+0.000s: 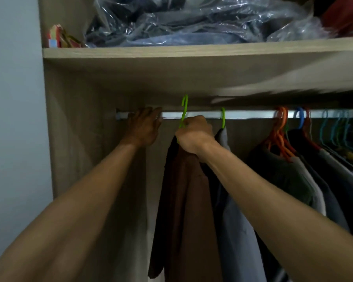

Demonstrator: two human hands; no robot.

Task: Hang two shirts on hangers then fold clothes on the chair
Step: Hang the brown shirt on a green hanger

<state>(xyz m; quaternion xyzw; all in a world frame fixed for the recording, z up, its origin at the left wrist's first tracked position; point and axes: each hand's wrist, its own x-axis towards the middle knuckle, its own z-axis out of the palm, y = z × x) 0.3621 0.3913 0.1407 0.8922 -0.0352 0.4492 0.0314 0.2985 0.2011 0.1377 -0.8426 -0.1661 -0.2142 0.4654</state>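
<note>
Centrally in the frame, the right hand (194, 135) curls its fingers around the neck of a bright green plastic hanger (184, 110), whose hook rises above the silver metal wardrobe rail (243, 114) without resting on it. From it hangs a long dark brown shirt (188, 210), draping to the lower edge. Left of centre, the left hand (144, 127) rests loosely spread fingers on the rail.

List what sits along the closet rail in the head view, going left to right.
left hand resting on the rail → raised green hanger hook gripped by the right hand → second green hook → orange hangers → blue hook → teal hangers.
</note>
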